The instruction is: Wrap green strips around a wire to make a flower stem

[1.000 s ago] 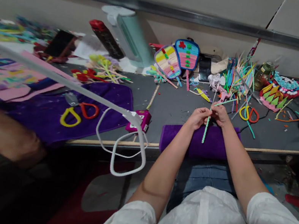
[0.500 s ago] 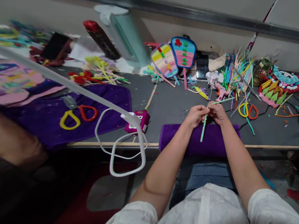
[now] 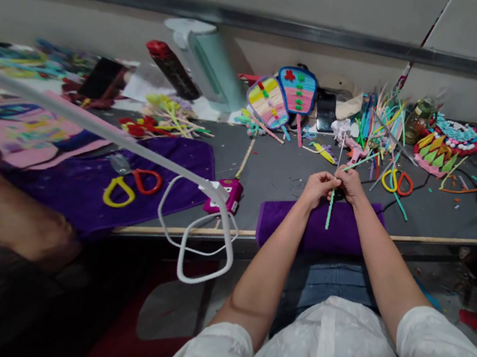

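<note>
Both my hands meet over the rolled purple towel [image 3: 339, 236] at the table's front edge. My left hand [image 3: 317, 187] and my right hand [image 3: 350, 185] pinch a thin stick [image 3: 329, 210] that stands almost upright. Its lower part is wrapped in green pipe cleaner; its bare upper end rises above my fingers. A loose green strand [image 3: 358, 162] runs up and to the right from my right hand.
Scissors with yellow and red handles [image 3: 397, 182] lie right of my hands, a second pair [image 3: 132, 185] on the purple cloth at left. A pink glue gun [image 3: 229, 194] and white cable sit at the edge. Another person's arm [image 3: 6, 211] is at left. Craft fans [image 3: 288, 92] stand behind.
My hands stay together on the stick; it has slipped slightly lower between them. The view shifted a little.
</note>
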The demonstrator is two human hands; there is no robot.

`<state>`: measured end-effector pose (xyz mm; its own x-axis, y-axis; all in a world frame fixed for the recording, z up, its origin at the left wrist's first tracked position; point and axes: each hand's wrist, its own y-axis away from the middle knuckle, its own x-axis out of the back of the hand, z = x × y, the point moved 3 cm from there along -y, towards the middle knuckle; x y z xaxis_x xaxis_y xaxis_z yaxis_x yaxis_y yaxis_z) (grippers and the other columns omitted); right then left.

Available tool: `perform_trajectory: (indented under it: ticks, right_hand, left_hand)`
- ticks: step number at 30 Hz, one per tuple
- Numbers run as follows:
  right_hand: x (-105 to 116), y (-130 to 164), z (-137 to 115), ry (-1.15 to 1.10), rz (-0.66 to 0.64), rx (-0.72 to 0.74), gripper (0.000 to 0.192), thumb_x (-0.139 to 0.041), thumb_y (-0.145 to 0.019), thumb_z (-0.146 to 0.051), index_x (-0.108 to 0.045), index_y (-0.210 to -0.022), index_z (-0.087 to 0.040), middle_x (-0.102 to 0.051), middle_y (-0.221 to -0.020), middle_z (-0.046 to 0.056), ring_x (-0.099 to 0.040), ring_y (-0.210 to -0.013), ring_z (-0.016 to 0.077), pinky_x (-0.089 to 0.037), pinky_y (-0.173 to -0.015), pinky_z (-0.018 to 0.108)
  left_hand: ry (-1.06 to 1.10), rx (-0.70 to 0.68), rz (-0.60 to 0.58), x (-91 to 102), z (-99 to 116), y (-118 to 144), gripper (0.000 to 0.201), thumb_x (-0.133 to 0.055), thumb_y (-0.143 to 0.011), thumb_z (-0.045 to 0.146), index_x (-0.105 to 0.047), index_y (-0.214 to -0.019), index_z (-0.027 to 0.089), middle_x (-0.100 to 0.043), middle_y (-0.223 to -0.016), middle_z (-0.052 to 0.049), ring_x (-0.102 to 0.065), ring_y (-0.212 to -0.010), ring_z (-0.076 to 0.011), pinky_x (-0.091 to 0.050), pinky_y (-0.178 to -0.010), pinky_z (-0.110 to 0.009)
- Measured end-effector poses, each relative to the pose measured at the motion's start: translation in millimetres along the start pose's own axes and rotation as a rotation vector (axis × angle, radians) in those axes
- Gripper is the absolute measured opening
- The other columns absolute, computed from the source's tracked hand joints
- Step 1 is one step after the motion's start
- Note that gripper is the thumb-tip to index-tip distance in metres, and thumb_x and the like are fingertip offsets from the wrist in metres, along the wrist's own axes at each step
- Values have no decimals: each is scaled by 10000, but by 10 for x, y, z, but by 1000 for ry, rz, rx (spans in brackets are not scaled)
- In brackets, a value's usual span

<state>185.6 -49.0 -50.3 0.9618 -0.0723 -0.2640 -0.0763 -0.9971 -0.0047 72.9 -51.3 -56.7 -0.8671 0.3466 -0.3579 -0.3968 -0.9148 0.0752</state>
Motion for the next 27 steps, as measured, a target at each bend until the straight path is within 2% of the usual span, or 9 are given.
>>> perform_trajectory:
  ticks: [6,11,17,21,24,27]
  right_hand:
    - [-32,15,-13,-41,-51,-66,167,-625,-603,-260,-471,-612,-196,-385,-530,-72,-346,-480,64,-284,-460,203]
    - [-64,50,-56,-96,-122,-113,192,-668,-598,-295,-519,-659,-189,-439,-530,-64,-396,-473,70,-290,-451,206]
    - [-40,50,-65,-148,-164,-115,222,-716,-574,-278,-558,-695,-181,-448,-563,-69,-411,-509,64,-376,-501,204]
    - [-12,18,-42,-136,-86,-76,202,-710,-577,-271,-556,-668,-179,-451,-551,-69,-409,-498,64,-361,-485,204]
    - [1,-9,-2,-79,-1,-60,187,-704,-575,-269,-555,-643,-177,-456,-523,-69,-380,-473,56,-317,-464,198]
    - [5,-25,29,-67,41,-63,191,-705,-581,-287,-559,-645,-180,-443,-502,-74,-349,-454,51,-278,-446,196]
  left_hand:
    - [24,-15,24,38,6,-15,407,-843,-517,368,-534,-652,140,-499,-448,57,-423,-344,-55,-342,-343,-177]
    - [130,67,-30,65,21,-10,397,-843,-509,335,-528,-655,144,-531,-485,48,-409,-345,-47,-308,-336,-173]
    - [182,160,-136,61,19,6,412,-852,-497,329,-521,-664,149,-537,-500,43,-375,-344,-32,-247,-328,-159]
    - [101,75,-62,40,15,-4,405,-834,-538,380,-549,-700,143,-559,-541,36,-416,-369,-41,-302,-347,-173]
    - [-3,-44,32,43,19,-20,394,-831,-542,381,-555,-695,146,-508,-495,64,-401,-356,-39,-304,-347,-175]
    - [-67,-98,80,60,18,-31,387,-836,-529,365,-543,-653,144,-479,-457,72,-384,-346,-38,-292,-342,-175]
